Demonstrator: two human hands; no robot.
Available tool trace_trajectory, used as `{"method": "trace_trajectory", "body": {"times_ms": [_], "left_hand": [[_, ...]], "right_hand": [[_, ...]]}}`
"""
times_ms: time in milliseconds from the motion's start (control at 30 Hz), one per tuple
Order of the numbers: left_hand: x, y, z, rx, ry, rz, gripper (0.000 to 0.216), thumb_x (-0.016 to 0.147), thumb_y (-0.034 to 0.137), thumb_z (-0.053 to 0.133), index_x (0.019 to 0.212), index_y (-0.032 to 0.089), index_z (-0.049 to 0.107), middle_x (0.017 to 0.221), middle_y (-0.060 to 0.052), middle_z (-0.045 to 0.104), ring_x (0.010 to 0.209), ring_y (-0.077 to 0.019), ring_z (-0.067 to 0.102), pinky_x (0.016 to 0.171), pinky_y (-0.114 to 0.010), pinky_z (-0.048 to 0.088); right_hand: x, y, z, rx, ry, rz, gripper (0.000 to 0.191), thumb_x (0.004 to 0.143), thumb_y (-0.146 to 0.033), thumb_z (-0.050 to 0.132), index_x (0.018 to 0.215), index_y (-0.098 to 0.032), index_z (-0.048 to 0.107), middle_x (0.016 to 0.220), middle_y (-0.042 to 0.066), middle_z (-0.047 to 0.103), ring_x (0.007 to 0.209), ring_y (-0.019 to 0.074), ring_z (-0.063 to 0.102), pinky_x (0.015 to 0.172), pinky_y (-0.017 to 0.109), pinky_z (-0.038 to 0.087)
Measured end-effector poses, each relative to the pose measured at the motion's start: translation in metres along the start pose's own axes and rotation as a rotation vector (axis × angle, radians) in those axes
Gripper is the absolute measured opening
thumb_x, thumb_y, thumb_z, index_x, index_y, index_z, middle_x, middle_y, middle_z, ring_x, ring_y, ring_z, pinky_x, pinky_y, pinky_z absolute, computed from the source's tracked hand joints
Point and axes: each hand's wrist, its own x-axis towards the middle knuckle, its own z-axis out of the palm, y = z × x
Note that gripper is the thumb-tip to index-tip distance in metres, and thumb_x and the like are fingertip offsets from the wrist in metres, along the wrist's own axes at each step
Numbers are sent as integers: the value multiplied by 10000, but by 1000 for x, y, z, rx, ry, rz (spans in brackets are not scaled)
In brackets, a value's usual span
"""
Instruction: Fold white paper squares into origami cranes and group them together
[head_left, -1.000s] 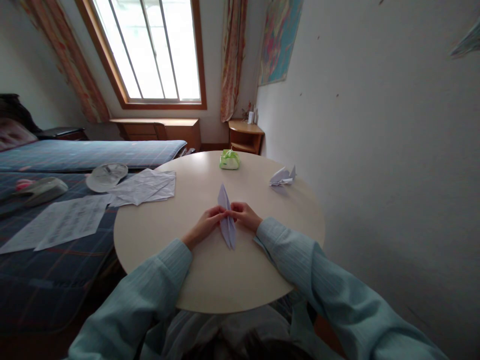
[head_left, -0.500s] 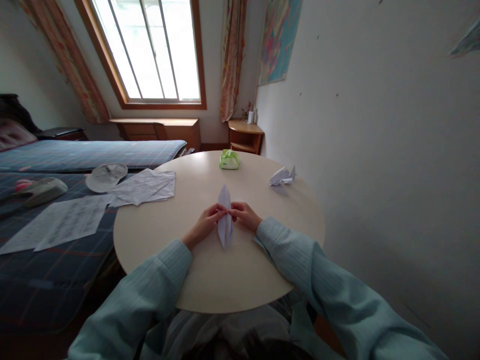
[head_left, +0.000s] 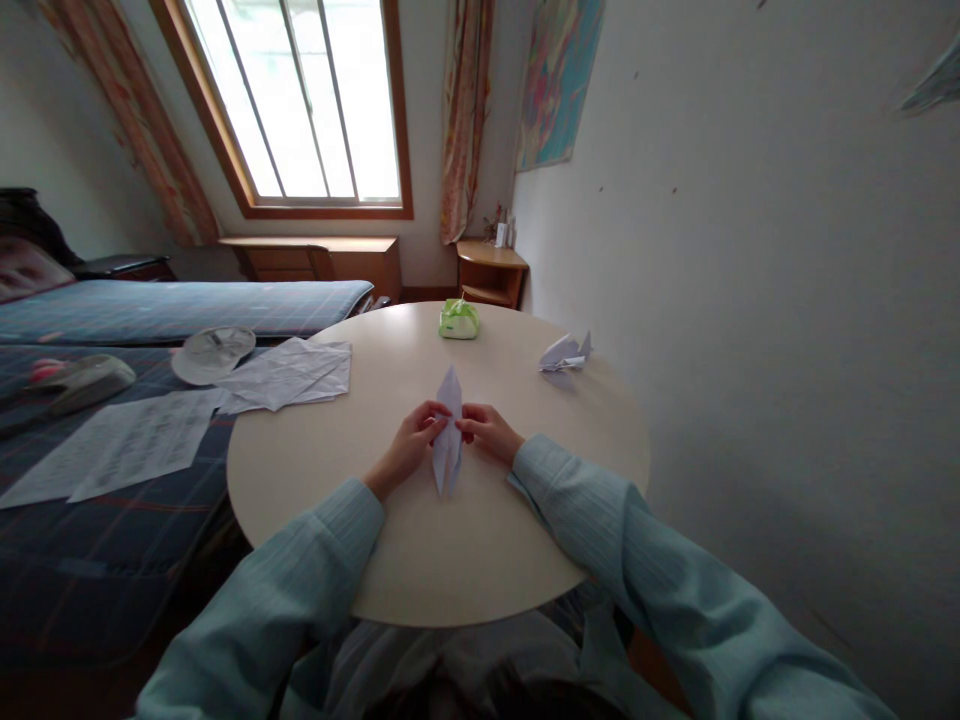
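A narrow folded sheet of white paper (head_left: 449, 455), pointed at the top and split into two points at the bottom, is held over the middle of the round table (head_left: 465, 570). My left hand (head_left: 416, 435) pinches its left edge, thumb and fingers closed on it. From the other side, my right hand (head_left: 486, 428) grips the right edge between thumb and fingers. Parts of the fingertips are hidden behind the paper.
A folded paper figure (head_left: 564, 353) lies at the table's right. Toward the back is a green tissue pack (head_left: 458, 319). Loose white sheets (head_left: 300, 372) overlap the left table edge and the bed (head_left: 135, 540), near a light-coloured cap (head_left: 213, 354). A wall (head_left: 750, 380) rises at the right.
The lower part of the folded paper has spread into two separate points and its top has shifted slightly upward. My left fingers have shifted a little on it; my right hand stays nearly still.
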Motion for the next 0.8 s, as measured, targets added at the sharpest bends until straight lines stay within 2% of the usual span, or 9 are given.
{"method": "trace_trajectory", "body": {"times_ms": [800], "left_hand": [[1,-2,-2,1,1,-4,236,674,317,591,820,168,479,619,7,610,567,-141,591,491,-209,407]], "right_hand": [[-1,-2,2,-2,-9,15,291,607,-409,600,591,-141,488,492,-47,470,458,64,423,458,203,298]]}}
